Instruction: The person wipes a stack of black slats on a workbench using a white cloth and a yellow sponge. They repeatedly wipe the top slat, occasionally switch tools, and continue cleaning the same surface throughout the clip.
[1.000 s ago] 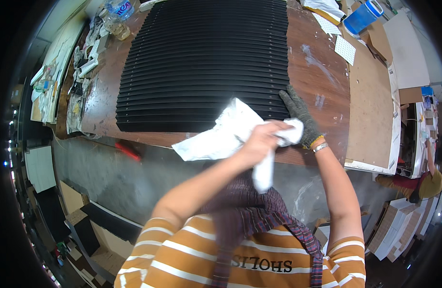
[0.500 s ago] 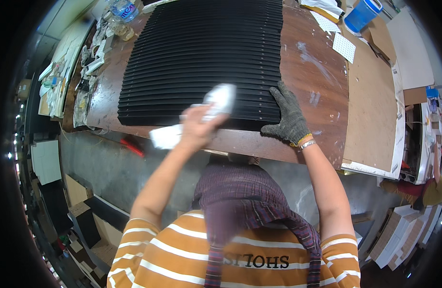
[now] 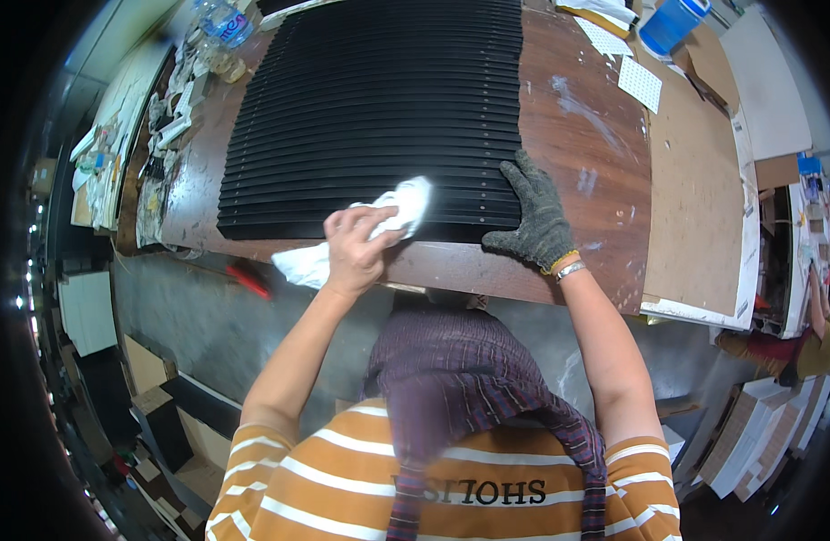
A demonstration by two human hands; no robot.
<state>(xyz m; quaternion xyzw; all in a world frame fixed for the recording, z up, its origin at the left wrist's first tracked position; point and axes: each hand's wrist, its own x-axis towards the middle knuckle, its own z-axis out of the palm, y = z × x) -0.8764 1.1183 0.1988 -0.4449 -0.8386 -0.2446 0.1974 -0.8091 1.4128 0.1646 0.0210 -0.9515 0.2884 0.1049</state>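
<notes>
Being wiped, seemingly, are the slats (image 3: pixel 370 117) at the frame's upper centre: cloth (image 3: pixel 413 200) is clamped in the left hand (image 3: pixel 354 248); their right edge is touched by the right hand (image 3: pixel 539 221), thumb and fingers apart. What is done or left cannot be told.

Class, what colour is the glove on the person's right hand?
The glove is dark grey with a yellow cuff edge; it shows best in the head view.

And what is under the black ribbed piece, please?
The brown table shows on both sides of the black ribbed piece and along its near edge, so it seems to rest there. The surface directly beneath is covered; whether anything else lies there cannot be seen.
</notes>
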